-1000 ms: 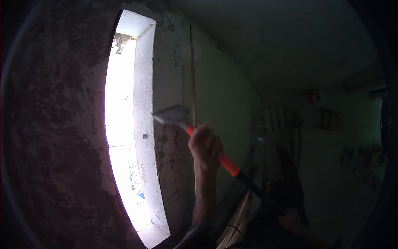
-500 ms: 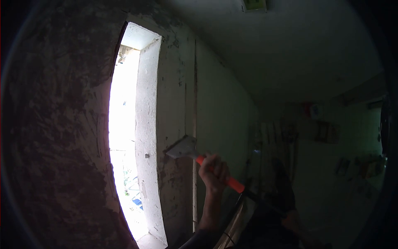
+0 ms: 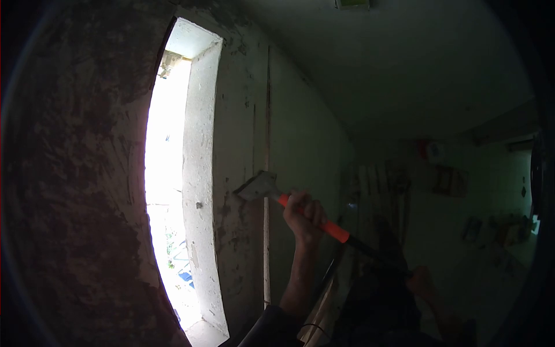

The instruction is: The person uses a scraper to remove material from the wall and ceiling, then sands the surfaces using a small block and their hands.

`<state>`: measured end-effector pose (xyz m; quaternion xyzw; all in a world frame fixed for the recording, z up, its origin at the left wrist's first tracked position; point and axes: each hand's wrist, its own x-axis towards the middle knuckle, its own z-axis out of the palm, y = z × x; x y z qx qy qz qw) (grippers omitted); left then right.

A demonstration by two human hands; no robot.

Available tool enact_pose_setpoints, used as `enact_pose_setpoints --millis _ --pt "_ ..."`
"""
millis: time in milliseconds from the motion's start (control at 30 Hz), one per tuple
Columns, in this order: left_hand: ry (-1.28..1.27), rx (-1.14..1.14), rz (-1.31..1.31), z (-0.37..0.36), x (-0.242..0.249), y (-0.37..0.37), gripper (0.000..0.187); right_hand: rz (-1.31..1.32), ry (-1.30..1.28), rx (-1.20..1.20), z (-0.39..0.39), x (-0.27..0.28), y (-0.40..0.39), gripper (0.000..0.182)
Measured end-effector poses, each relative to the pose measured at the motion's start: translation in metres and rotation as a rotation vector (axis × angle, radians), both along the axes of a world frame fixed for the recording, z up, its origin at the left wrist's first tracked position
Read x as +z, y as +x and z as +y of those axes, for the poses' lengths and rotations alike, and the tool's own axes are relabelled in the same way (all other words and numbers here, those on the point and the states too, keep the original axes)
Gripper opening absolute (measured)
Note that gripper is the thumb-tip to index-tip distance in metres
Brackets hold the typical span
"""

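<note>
A long-handled scraper (image 3: pixel 338 231) with a wide pale blade head (image 3: pixel 258 185) and an orange and black handle slants up to the left. Its blade lies against the wall (image 3: pixel 238 139) beside the window opening, across a thin vertical strip (image 3: pixel 266 243). My left hand (image 3: pixel 304 217) is wrapped round the orange part of the handle, just below the head. Lower right, in dim light, my right hand (image 3: pixel 421 283) is closed near the far black end of the handle.
A bright window opening (image 3: pixel 167 144) with a pale reveal (image 3: pixel 199 139) stands at the left, next to a rough patched wall (image 3: pixel 81 173). Long boards (image 3: pixel 373 182) lean in the dark background. Something yellow-green (image 3: pixel 352 3) is on the ceiling.
The scraper head and my left hand are a little higher on the wall, and the hand is slightly further right. My right hand has also moved up and right. The view has shifted slightly.
</note>
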<state>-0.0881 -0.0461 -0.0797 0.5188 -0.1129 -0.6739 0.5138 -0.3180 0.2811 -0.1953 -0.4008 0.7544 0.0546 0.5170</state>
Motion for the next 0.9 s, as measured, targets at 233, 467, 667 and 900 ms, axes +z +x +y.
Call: enact_pose_setpoints --millis 233,467,667,900 --pt "-0.077 -0.066 0.013 0.029 0.021 0.027 0.020 -0.067 -0.089 -0.071 0.054 -0.031 0.064 0.020" --pt "-0.132 -0.241 -0.005 -0.091 0.041 -0.002 0.029 -0.204 -0.256 -0.224 -0.037 -0.012 0.092 0.033" --pt "-0.217 -0.233 -0.117 -0.122 0.028 -0.030 0.026 -0.168 -0.186 -0.181 -0.039 -0.028 0.060 0.044" --pt "0.034 -0.178 -0.001 0.026 -0.077 -0.007 0.018 0.006 0.061 -0.089 0.036 -0.065 -0.012 0.042"
